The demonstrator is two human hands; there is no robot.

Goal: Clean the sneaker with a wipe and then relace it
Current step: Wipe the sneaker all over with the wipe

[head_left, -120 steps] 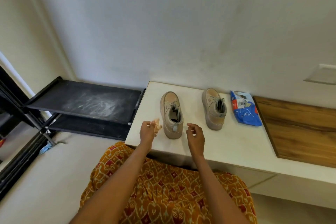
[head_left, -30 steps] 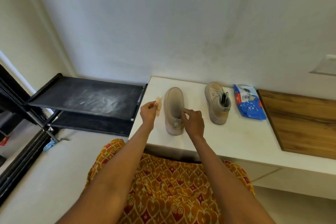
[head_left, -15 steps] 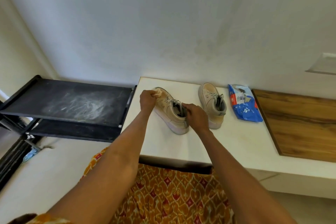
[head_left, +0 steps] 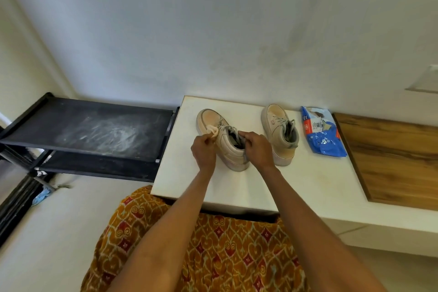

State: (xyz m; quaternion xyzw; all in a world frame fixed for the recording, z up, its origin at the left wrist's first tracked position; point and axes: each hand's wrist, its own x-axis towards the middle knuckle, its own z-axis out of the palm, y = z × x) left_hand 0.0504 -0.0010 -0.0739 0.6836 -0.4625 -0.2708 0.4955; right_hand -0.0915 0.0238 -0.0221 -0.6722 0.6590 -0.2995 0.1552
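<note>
Matt beige suede-like sneaker (head_left: pixel 225 142) with cloth laces; soft crumpled wipe (head_left: pixel 212 131). Smooth white stone-like counter (head_left: pixel 308 185), slightly glossy. Crinkly shiny blue plastic packet (head_left: pixel 324 142). Grained wooden panel (head_left: pixel 398 161). Dusty black rack shelf (head_left: pixel 94 125).

Two beige sneakers (head_left: pixel 222 140) (head_left: pixel 279 133), one wipe (head_left: pixel 212 131), one blue wipe packet (head_left: pixel 322 135), two hands (head_left: pixel 203 152) (head_left: pixel 258 149), one black shelf rack (head_left: pixel 94 130).

White ledge (head_left: pixel 189 182): two sneakers (head_left: pixel 227 147) (head_left: pixel 280 135), blue packet (head_left: pixel 324 142).
</note>
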